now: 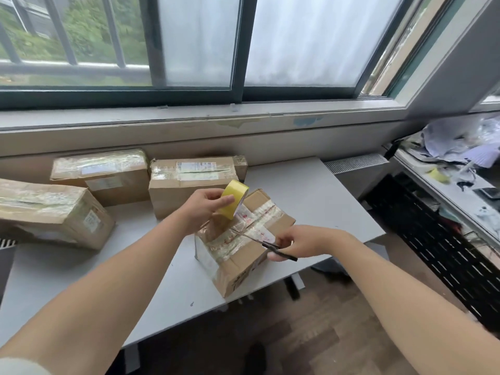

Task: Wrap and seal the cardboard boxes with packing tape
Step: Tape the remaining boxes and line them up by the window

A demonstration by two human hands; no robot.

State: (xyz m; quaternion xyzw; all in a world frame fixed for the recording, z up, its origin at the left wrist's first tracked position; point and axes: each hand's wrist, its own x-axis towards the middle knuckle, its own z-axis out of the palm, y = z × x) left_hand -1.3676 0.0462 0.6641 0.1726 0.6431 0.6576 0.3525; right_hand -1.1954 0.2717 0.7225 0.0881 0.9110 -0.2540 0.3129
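Four cardboard boxes are on the grey table (311,190). The one I am working on, the front box (243,263), sits at an angle near the table's front edge, between my two hands. The three other boxes (184,188) stand back towards the wall, well apart from the work. As far as I can see they are already banded with clear tape, so I take it they were set there to be out of the way.

My left hand (205,209) is curled round the yellow tape roll (233,199), with the thumb on its outer face, and holds it just above the far side of the box top. A short strip of tape (243,213) runs down from the roll to the box. I judge the roll is lifted like that to keep the strip taut for a clean cut.

My right hand (297,243) grips the scissors (270,246) by the black handles, and the blades reach low across the box top toward that strip. I cannot tell whether the blades have met the tape. The step in hand looks like cutting the tape free, and the loose end would then want pressing down.
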